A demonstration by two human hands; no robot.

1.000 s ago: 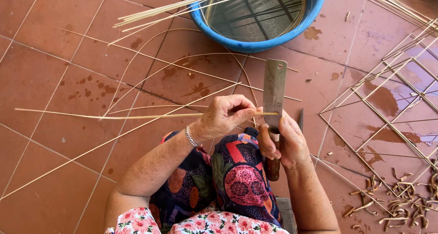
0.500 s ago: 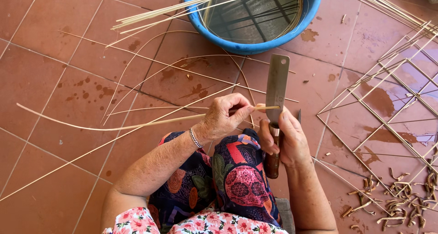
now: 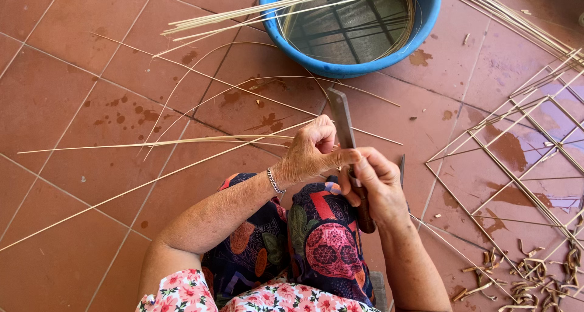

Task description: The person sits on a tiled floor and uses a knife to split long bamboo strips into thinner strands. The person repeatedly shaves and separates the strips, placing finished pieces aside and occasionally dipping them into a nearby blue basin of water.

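- The right hand (image 3: pixel 377 187) gripped a knife (image 3: pixel 348 147), blade pointing away.
- The left hand (image 3: pixel 310 154) pinched a thin cane strip (image 3: pixel 152 143) against the blade; the strip ran leftward over the tiled floor (image 3: pixel 55 93).
- Farther off stood a blue basin (image 3: pixel 426 20) holding water and strips.

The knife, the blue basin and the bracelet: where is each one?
Knife (image 3: pixel 342 118): head view, on the flat grey blade above the hands.
Blue basin (image 3: pixel 340 67): head view, on its near rim.
Bracelet (image 3: pixel 275 182): head view, on the chain at the left wrist.
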